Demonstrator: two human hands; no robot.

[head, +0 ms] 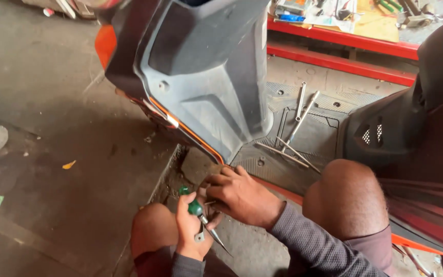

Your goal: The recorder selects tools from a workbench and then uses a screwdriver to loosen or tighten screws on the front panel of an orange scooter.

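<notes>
Your left hand (193,225) gripped a green-handled screwdriver (199,213) low beside the scooter's grey front panel (208,77). Your right hand (239,195) pressed at the panel's lower edge — fingers curled, what they held hidden — while socket wrenches (298,128) lay on the footboard (316,136).
</notes>
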